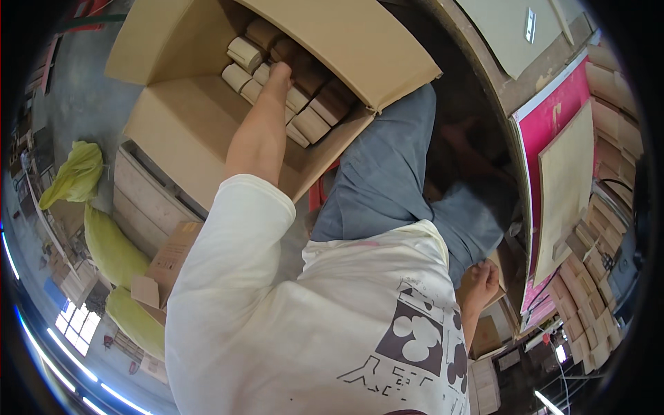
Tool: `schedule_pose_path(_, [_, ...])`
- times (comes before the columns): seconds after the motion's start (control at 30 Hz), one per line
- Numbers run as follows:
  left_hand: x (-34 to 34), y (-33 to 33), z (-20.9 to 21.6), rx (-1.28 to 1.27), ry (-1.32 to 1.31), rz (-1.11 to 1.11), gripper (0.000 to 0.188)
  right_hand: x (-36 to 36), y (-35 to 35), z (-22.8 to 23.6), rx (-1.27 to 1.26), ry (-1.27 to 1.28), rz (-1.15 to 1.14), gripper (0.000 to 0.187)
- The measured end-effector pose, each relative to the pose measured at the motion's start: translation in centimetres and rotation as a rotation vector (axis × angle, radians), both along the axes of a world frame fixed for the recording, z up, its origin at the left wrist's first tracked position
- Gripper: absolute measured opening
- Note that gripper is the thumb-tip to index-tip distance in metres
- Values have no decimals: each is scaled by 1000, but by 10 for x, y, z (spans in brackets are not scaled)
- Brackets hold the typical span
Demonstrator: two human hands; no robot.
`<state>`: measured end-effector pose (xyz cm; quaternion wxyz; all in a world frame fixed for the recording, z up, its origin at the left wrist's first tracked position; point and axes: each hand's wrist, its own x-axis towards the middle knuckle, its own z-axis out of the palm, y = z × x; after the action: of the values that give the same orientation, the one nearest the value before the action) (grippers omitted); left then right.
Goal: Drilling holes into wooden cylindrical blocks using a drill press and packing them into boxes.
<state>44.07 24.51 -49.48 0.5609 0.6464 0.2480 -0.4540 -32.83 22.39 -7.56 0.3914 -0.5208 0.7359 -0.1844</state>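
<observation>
My left hand (280, 73) reaches deep into an open cardboard box (181, 102), down among several stacked bundles of pale wooden pieces (297, 99). Its fingers point away and are mostly hidden, so I cannot tell whether they grip a bundle. Inside the box, the bundles lie close together in rows, lighter in front and shadowed toward the far wall. Beside my thigh on the right, my right hand (483, 278) hangs with its fingers curled in, and I see nothing in it. A cardboard edge (508, 266) lies close to that hand.
At the right stands a bench with a pink panel (559, 114), a pale board (566, 194) and stacked wooden pieces (588, 297). To the left are yellow sacks (114, 242), a smaller cardboard box (173, 259) and long wooden boards (149, 190). The big box's flaps stick outward.
</observation>
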Motion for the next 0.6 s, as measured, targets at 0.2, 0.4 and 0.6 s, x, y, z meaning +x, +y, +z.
schedule_pose_path(0.2, [-45,31,71,-102,85,167,36,26,-14,-11,-65,-77,40,22])
schedule_pose_path(0.4, [-80,45,151,-538,97,184,43,65,-28,-32,-97,-155,129,22])
schedule_pose_path(0.6, [-126,58,272,-672,-311,54,60,86,-14,-60,-62,-302,207,21])
